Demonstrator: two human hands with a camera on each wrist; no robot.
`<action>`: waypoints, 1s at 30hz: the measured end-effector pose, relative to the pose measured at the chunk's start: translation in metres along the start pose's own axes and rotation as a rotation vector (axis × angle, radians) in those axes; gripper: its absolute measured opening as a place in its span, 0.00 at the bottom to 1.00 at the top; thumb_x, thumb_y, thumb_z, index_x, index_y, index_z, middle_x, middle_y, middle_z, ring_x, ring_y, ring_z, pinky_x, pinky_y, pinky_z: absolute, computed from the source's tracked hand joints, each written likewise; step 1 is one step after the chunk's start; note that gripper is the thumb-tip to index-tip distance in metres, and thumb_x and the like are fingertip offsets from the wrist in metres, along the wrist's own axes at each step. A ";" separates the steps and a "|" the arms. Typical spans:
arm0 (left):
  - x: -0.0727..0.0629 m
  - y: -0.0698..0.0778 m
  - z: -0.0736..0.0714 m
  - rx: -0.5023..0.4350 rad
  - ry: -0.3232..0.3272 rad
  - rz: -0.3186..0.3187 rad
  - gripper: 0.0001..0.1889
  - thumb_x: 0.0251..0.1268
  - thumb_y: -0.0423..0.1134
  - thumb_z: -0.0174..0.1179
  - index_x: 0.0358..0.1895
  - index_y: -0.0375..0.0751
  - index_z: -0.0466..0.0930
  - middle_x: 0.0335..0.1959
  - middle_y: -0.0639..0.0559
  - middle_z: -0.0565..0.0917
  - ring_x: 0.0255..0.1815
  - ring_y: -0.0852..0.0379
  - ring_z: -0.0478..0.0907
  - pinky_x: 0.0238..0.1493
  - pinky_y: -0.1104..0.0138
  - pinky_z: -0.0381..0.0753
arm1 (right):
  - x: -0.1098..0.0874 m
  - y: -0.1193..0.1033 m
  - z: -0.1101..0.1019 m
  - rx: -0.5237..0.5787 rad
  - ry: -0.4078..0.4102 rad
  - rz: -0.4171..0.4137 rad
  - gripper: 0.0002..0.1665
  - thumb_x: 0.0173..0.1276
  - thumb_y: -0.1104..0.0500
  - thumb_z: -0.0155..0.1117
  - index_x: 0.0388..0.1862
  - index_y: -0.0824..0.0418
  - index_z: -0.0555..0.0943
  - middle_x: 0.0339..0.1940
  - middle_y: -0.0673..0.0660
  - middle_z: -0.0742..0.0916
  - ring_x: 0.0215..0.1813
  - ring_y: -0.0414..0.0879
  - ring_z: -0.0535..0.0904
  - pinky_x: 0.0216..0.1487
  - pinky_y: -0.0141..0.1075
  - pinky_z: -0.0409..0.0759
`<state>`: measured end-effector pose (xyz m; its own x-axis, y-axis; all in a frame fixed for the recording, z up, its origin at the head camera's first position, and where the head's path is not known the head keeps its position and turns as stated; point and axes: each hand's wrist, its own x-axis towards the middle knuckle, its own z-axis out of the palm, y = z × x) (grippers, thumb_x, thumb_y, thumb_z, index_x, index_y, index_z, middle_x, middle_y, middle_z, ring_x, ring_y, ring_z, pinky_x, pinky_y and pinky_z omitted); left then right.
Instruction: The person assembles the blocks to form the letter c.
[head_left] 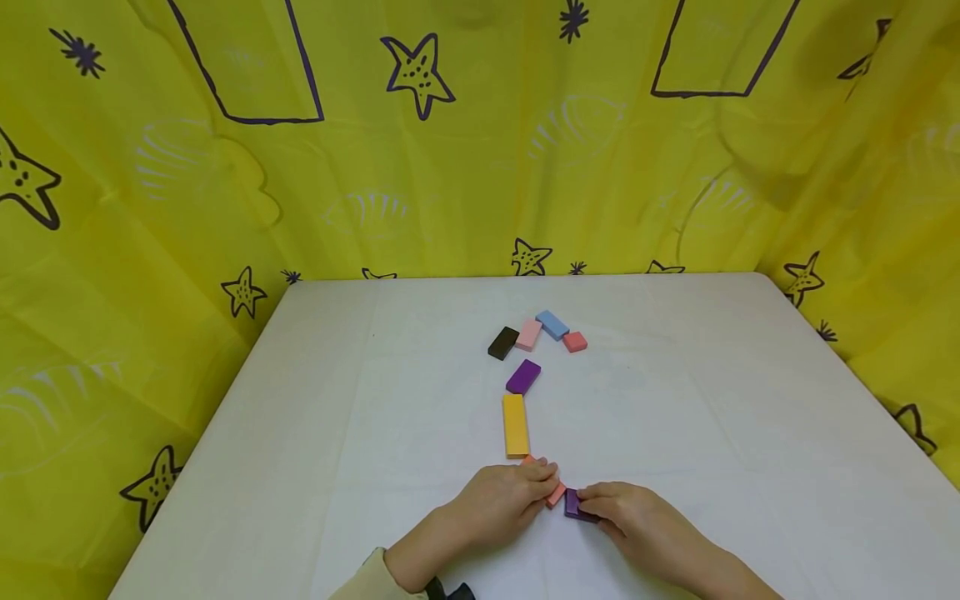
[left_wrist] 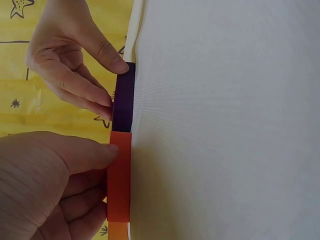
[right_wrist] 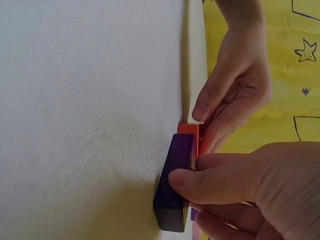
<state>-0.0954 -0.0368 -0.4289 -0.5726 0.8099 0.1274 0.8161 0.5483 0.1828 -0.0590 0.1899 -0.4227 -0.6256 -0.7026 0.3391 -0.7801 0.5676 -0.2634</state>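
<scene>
In the head view my left hand (head_left: 501, 500) lies over an orange block (head_left: 556, 496) near the front of the table. My left thumb presses one side of it in the left wrist view, the fingers curled behind. Just to the right, my right hand (head_left: 648, 521) pinches a dark purple block (head_left: 573, 503) between thumb and fingers. Its thumb is on the long face of the purple block (right_wrist: 175, 172) in the right wrist view. The left wrist view shows the purple block's end right at the end of the orange block (left_wrist: 119, 180). Both blocks are down on the white cloth.
A yellow block (head_left: 515, 425) lies beyond the orange one, its near end by it. Farther off, a second purple block (head_left: 523, 377) leads toward an arc of dark (head_left: 503, 342), pink (head_left: 528, 335), light blue (head_left: 552, 325) and coral (head_left: 575, 342) blocks. A yellow curtain (head_left: 480, 183) borders the white table (head_left: 375, 400).
</scene>
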 end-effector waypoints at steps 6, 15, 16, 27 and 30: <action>0.000 0.000 -0.001 0.014 0.004 0.006 0.17 0.67 0.41 0.53 0.57 0.44 0.76 0.58 0.56 0.75 0.60 0.65 0.67 0.53 0.72 0.70 | 0.000 -0.001 0.000 0.004 -0.012 0.021 0.15 0.45 0.71 0.71 0.36 0.65 0.84 0.39 0.54 0.85 0.42 0.47 0.81 0.39 0.38 0.80; 0.000 0.001 -0.001 0.021 0.002 -0.002 0.17 0.67 0.41 0.53 0.57 0.45 0.77 0.58 0.56 0.75 0.60 0.65 0.67 0.53 0.72 0.70 | 0.001 -0.001 -0.002 0.006 -0.022 0.035 0.14 0.46 0.71 0.70 0.36 0.65 0.85 0.39 0.54 0.85 0.42 0.47 0.81 0.39 0.39 0.80; 0.000 0.001 -0.001 0.024 0.003 0.000 0.17 0.67 0.41 0.54 0.57 0.45 0.77 0.57 0.56 0.75 0.59 0.65 0.68 0.53 0.72 0.70 | 0.001 -0.001 -0.001 0.000 -0.017 0.033 0.14 0.46 0.71 0.70 0.36 0.65 0.85 0.39 0.53 0.85 0.42 0.46 0.81 0.39 0.39 0.80; 0.000 0.001 -0.001 0.022 0.000 -0.001 0.17 0.66 0.40 0.54 0.57 0.45 0.77 0.57 0.57 0.76 0.59 0.66 0.68 0.53 0.72 0.71 | 0.000 -0.001 0.001 -0.004 0.014 0.021 0.14 0.46 0.71 0.70 0.35 0.64 0.85 0.39 0.52 0.85 0.42 0.46 0.81 0.39 0.38 0.80; 0.000 0.001 -0.001 0.028 0.005 0.000 0.17 0.66 0.40 0.54 0.56 0.45 0.78 0.57 0.57 0.76 0.59 0.66 0.68 0.52 0.72 0.71 | 0.000 -0.001 0.001 0.002 0.016 0.021 0.14 0.46 0.71 0.70 0.35 0.64 0.85 0.39 0.52 0.85 0.42 0.45 0.81 0.39 0.38 0.80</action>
<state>-0.0945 -0.0358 -0.4277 -0.5732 0.8086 0.1326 0.8177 0.5542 0.1557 -0.0584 0.1886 -0.4232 -0.6419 -0.6834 0.3478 -0.7667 0.5812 -0.2728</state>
